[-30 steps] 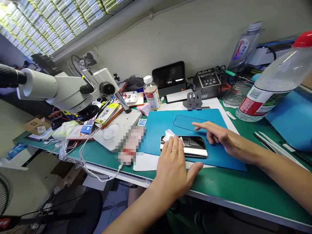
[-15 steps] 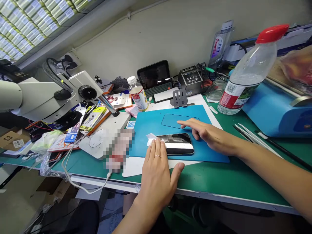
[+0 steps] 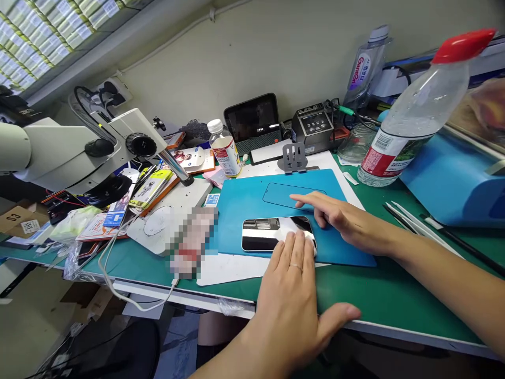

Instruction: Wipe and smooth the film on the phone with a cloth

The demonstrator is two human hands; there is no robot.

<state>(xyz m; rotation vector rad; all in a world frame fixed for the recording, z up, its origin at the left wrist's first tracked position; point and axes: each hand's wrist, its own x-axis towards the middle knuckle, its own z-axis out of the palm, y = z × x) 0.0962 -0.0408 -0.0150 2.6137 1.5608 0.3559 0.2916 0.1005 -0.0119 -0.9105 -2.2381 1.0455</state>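
My left hand [image 3: 290, 295] lies palm down with its fingers stretched out flat over the right part of a phone [image 3: 260, 242]. Under its fingertips shows a bit of a white wipe [image 3: 310, 238], pressed on the glossy black screen. A ring is on one finger. The phone rests face up on a blue mat [image 3: 232, 202]. Just behind it, a thin black rounded outline [image 3: 282, 195], like a clear screen protector, lies on the mat. My right hand [image 3: 335, 213] hovers or rests at its right end, index finger extended, other fingers loosely bent, holding nothing that I can see.
A microscope [image 3: 71, 152] stands at the left on its white base [image 3: 148, 226]. Behind the mat are a small bottle [image 3: 224, 150], a dark display [image 3: 252, 118] and a grey holder [image 3: 294, 158]. At the right are a red-capped bottle [image 3: 414, 126], tweezers [image 3: 414, 223] and a blue machine [image 3: 453, 184].
My left hand has slid right along the phone with the white wipe, uncovering the phone's left end. My right hand has stayed nearly in place. The view has shifted slightly.
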